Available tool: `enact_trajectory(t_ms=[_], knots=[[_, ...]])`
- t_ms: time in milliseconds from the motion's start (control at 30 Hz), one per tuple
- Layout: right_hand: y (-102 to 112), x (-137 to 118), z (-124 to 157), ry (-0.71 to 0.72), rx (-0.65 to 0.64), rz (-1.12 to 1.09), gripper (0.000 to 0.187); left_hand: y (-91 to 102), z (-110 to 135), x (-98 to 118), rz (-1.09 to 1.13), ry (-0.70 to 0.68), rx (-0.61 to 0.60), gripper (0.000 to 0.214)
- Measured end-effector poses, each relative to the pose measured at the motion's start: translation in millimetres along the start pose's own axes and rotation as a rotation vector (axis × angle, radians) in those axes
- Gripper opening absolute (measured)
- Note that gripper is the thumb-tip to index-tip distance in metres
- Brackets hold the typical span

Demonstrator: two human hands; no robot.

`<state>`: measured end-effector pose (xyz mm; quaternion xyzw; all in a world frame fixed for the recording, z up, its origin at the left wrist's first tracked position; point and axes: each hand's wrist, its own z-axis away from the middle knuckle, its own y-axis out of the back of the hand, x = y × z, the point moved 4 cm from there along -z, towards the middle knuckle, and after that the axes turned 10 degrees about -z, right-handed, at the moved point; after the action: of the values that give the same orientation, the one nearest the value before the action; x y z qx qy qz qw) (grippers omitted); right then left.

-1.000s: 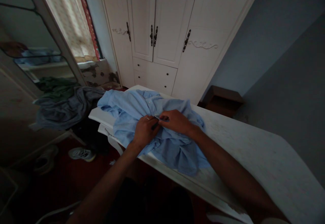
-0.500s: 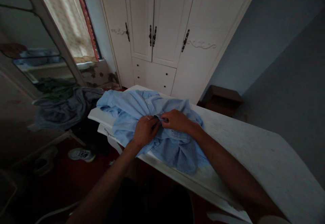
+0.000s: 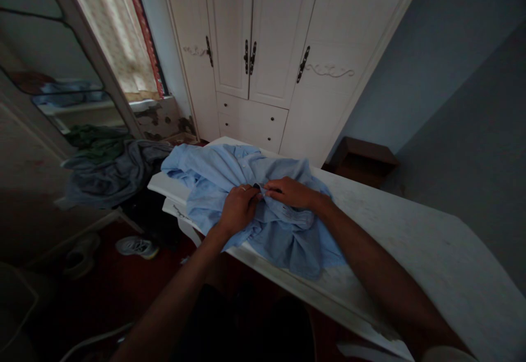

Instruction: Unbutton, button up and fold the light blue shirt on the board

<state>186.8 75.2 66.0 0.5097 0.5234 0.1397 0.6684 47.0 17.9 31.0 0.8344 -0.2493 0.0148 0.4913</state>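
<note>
A crumpled light blue shirt lies on the near left end of a white table. My left hand rests on the middle of the shirt with a ring on one finger, and its fingers pinch the cloth. My right hand meets it fingertip to fingertip, also closed on a fold of the shirt. Part of the shirt hangs over the table's front edge.
A white wardrobe with dark handles stands behind the table. A heap of grey and green clothes lies to the left. A shoe is on the dark red floor. A brown box sits by the blue wall.
Both hands stayed together on the shirt, shifting slightly upward along the fold. The cloth bunched a little more under them.
</note>
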Motion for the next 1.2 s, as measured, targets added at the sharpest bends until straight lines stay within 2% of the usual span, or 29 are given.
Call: enact_trajectory(t_ms=[167, 433, 700, 900, 1033, 1200], knots=[[-4.2, 10.9, -0.6, 0.015, 0.057, -0.115, 0.021, -1.7, -0.8, -3.8, 0.041, 0.006, -0.013, 0.023], [-6.8, 9.8, -0.7, 0.027, 0.081, -0.069, 0.021, -2.5, -0.8, -2.7, 0.000, -0.002, -0.053, 0.024], [-1.2, 11.0, -1.4, 0.043, 0.186, -0.070, 0.013, -1.2, -2.4, -5.9, 0.157, -0.010, -0.049, 0.027], [-0.9, 12.3, -0.8, 0.047, 0.248, -0.141, 0.012, 0.2, 1.3, -0.4, 0.019, 0.004, -0.021, 0.026], [-2.3, 3.2, -0.8, 0.027, 0.233, -0.208, 0.012, 0.5, 2.0, 1.4, -0.068, 0.047, -0.005, 0.027], [-0.2, 0.2, -1.8, 0.003, 0.181, -0.274, 0.015, 0.0, 1.2, -4.3, 0.046, 0.104, 0.021, 0.020]])
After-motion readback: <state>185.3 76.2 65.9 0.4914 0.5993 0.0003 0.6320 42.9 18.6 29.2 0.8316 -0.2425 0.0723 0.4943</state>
